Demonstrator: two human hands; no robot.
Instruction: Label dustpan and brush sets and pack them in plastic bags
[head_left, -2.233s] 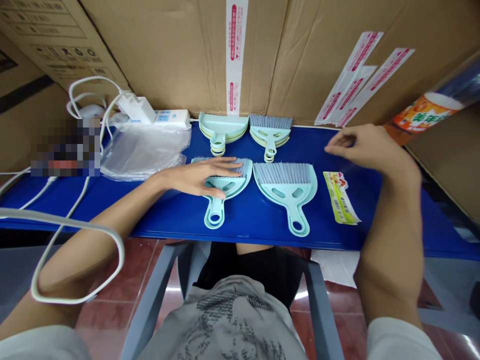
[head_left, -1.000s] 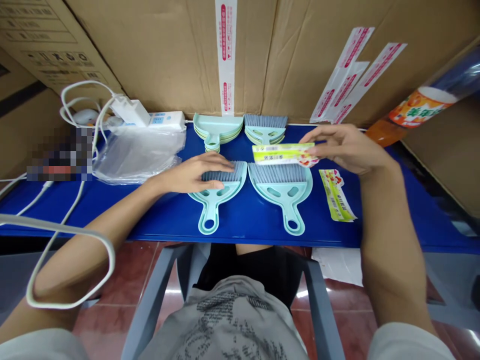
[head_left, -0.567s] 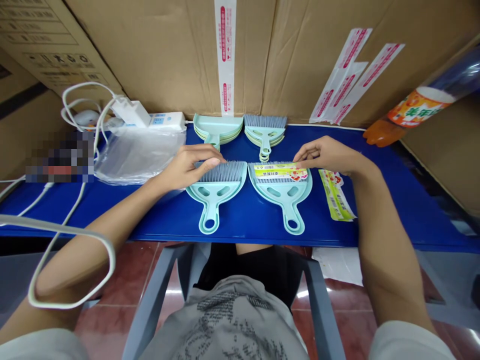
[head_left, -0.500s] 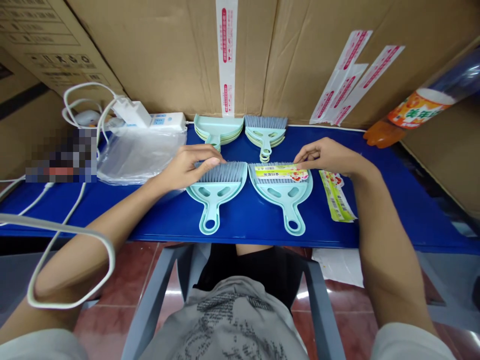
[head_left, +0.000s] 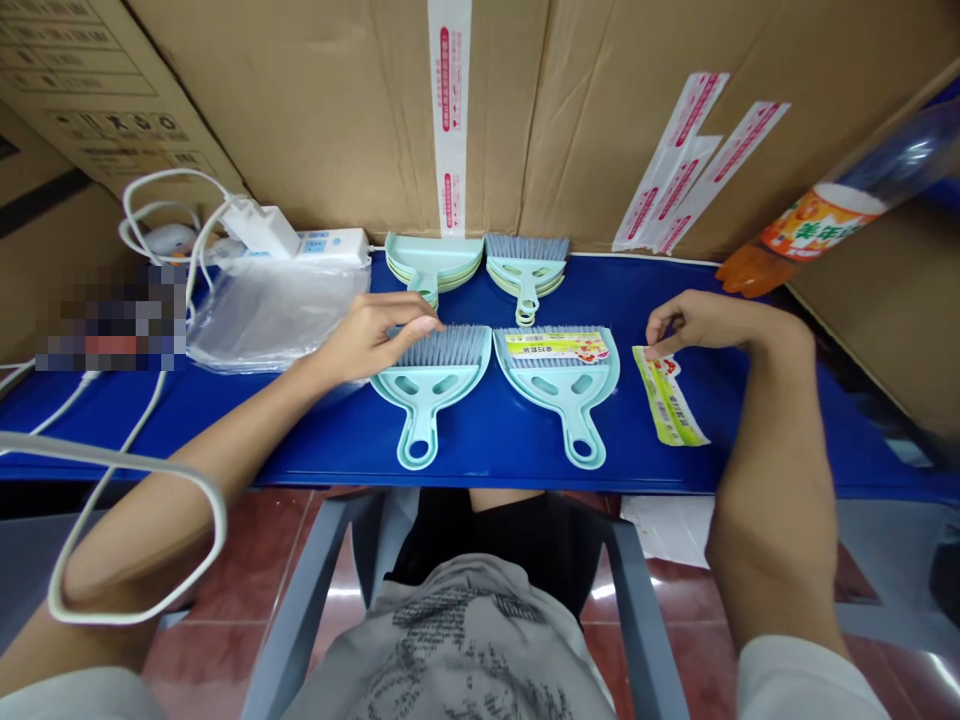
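Observation:
Two pale turquoise dustpans lie side by side, each with a grey-bristled brush nested in it. Across the bristles of the right brush and dustpan set (head_left: 581, 405) rests a yellow-green printed label (head_left: 551, 347). My left hand (head_left: 379, 335) is open, thumb and fingers apart, at the upper left of the left brush and dustpan set (head_left: 420, 390), partly covering its bristles. My right hand (head_left: 686, 322) has curled fingers, thumb and fingertips closed at the top end of a second label (head_left: 670, 402) lying on the table right of the sets.
Stacked dustpans (head_left: 435, 255) and stacked brushes (head_left: 527, 262) stand at the back of the blue table (head_left: 495, 440). Clear plastic bags (head_left: 277, 310), a power strip (head_left: 337, 243) and white cables lie left. An orange drink bottle (head_left: 810, 230) leans right. Cardboard (head_left: 360, 110) walls the back.
My right hand has let go of the label on the right brush and moved right to the second label. My left hand stays by the left set.

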